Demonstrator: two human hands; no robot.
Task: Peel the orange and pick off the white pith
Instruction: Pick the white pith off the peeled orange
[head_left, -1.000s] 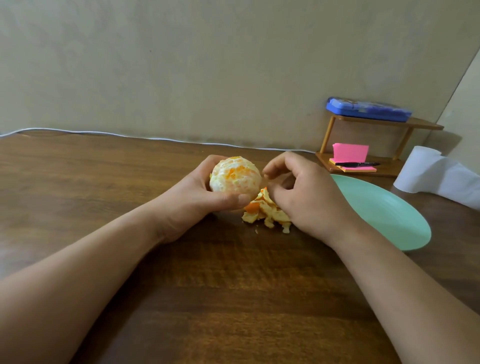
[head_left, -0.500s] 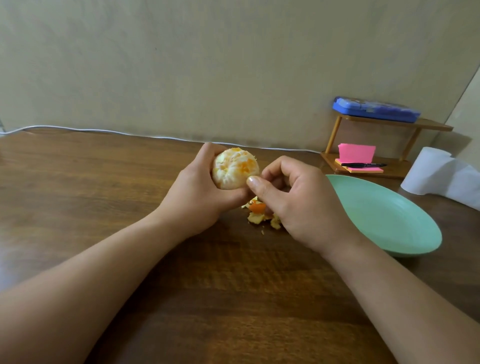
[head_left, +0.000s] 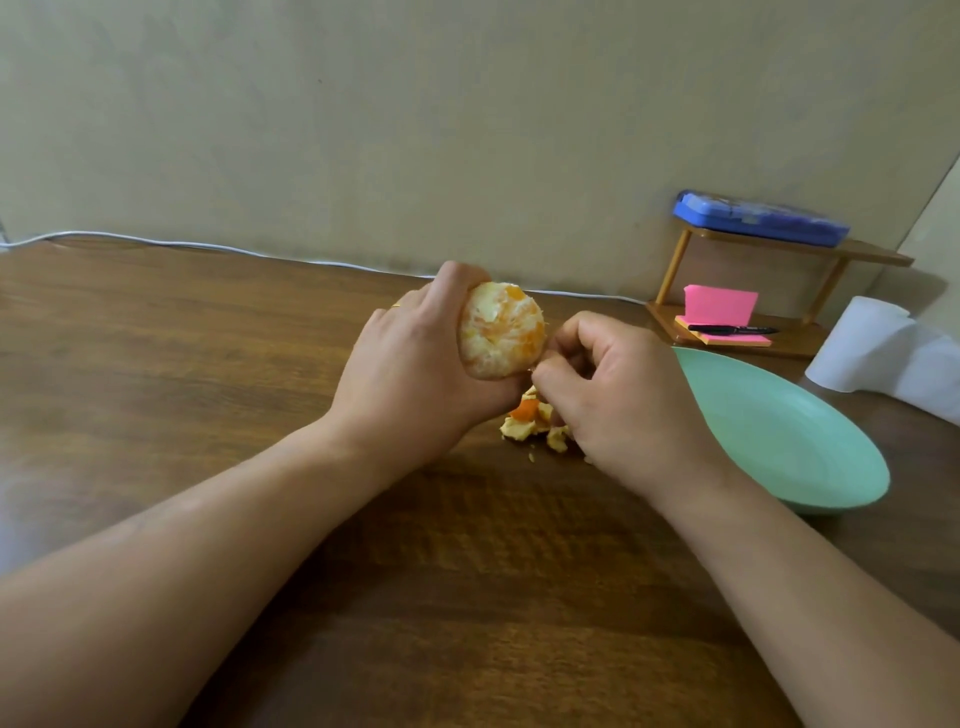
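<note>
- Surface (head_left: 156, 395): brown wood grain, and it carries every item listed here. A white cable (head_left: 208, 245) runs along its far edge, well to the left of the plate (head_left: 810, 467).
- Left hand (head_left: 410, 374): raised above the surface, left of the plate. The grip is closed round the orange (head_left: 501, 332). The fingers wrap behind and over the fruit, and the thumb sits under its lower edge.
- Orange: held clear of the surface, left of the plate and apart from it.
  - The rind is off, and pale pith covers the flesh in patches.
  - The outline is nearly round, a little taller than wide, so no firm long axis can be given.
  - The exposed face points toward the camera and slightly right.
- Peel scraps (head_left: 527, 423): a small heap lying on the surface, left of the plate and below the orange.
- Right hand (head_left: 628, 400): just left of the plate's near rim.
  - The fingers are curled tight.
  - The thumb and forefinger tips are pinched together on the orange's lower right edge.
  - Whether a strand lies between them is too small to tell.
- Plate: pale green, and it rests on the surface.
- Wooden rack (head_left: 675, 260): stands behind the plate, against the wall.
  - A blue case (head_left: 761, 217) lies on its top shelf.
  - Pink notes (head_left: 719, 305) and a black pen (head_left: 732, 329) lie on its lower shelf.
- Paper roll (head_left: 867, 343): white, and it stands behind and to the right of the plate.
</note>
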